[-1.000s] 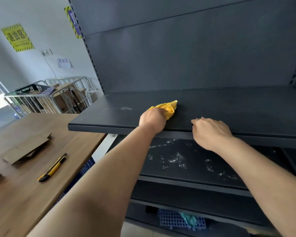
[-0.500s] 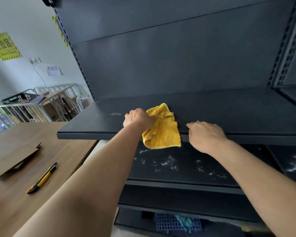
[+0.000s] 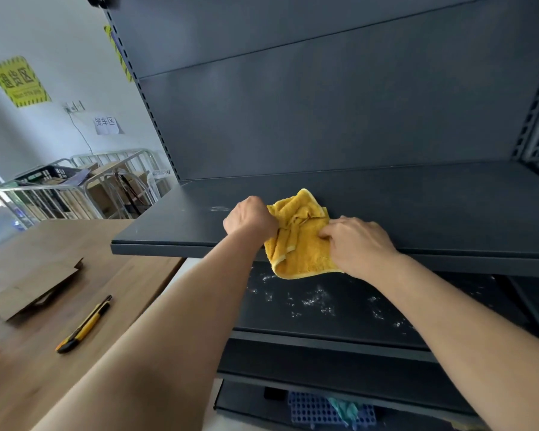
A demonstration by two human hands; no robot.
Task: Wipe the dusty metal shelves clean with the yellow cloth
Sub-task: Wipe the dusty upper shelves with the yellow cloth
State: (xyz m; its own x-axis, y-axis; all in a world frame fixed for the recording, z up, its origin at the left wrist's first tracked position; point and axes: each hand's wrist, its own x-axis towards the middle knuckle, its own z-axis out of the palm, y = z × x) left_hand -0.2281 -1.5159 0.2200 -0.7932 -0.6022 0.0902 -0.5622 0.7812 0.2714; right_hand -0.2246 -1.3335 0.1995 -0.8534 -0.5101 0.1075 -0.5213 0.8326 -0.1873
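Cloth: the yellow terry cloth (image 3: 302, 244) lies opened out on the near edge of the dark grey metal upper shelf (image 3: 433, 200), its lower part hanging over the front lip. A second ago it was a tight wad under one hand.
Left hand: our left hand (image 3: 252, 217) clutches the cloth's left side, fingers curled into the folds.
Right hand: our right hand (image 3: 358, 241) has left the bare shelf lip and now pinches the cloth's right side.
Meaning: we judge the wiping is paused while we spread or refold the cloth for a fresh face.
Lower shelf: the dark metal lower shelf (image 3: 318, 301) is speckled with white dust, so that work remains.
Far left: a yellow-and-black utility knife (image 3: 84, 325) lies on the brown wooden table (image 3: 28, 384), well apart.
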